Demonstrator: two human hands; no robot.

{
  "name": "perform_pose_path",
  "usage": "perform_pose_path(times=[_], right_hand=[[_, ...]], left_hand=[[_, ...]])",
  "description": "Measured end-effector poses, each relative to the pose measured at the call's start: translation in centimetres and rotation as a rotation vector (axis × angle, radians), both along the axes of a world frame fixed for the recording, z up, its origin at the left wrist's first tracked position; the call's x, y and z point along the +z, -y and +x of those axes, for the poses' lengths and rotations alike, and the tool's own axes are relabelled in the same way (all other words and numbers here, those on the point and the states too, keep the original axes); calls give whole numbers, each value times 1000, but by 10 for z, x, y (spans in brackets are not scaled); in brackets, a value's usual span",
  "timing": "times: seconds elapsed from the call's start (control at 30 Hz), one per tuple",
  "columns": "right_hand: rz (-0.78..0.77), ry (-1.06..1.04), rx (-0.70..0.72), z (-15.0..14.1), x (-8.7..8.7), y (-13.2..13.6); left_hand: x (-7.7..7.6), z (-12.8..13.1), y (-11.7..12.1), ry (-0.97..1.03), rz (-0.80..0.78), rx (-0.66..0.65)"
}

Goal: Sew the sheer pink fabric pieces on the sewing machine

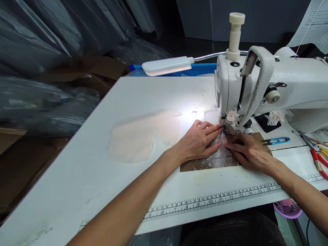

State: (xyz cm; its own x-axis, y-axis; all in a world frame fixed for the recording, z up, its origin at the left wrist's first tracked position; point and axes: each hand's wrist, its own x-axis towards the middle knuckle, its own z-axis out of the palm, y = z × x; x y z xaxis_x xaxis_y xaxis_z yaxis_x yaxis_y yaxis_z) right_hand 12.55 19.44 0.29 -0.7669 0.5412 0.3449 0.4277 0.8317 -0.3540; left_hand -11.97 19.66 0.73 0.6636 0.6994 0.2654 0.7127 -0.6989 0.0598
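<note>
My left hand (201, 141) lies flat at the needle area of a white sewing machine (258, 82), fingers stretched toward the presser foot (225, 130). Under its fingertips is a thin, see-through piece of fabric (222, 140), hard to make out against the plate. From the other side, my right hand (252, 153) has its fingers bent and drawn together at the fabric's right edge, near a small pink mark. Both hands rest over a brown plate (191, 166) with shiny clear film on it. The needle tip is hidden.
Pale sheer pieces (143, 136) lie on the white table (102, 191) at left. Blue thread snips (278, 140) and red-handled scissors (316, 157) lie at right. A lamp (167, 65) lights the table. A printed ruler (210, 201) runs along the front edge; a purple basket (289, 213) sits below.
</note>
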Motion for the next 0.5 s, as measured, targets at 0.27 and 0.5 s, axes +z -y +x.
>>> perform_pose_path(times=[0.27, 0.5], right_hand=[[15, -16, 4, 1, -5, -2], [54, -66, 8, -1, -5, -2]], left_hand=[[-1, 0, -1, -3, 7, 0], [-2, 1, 0, -8, 65, -16]])
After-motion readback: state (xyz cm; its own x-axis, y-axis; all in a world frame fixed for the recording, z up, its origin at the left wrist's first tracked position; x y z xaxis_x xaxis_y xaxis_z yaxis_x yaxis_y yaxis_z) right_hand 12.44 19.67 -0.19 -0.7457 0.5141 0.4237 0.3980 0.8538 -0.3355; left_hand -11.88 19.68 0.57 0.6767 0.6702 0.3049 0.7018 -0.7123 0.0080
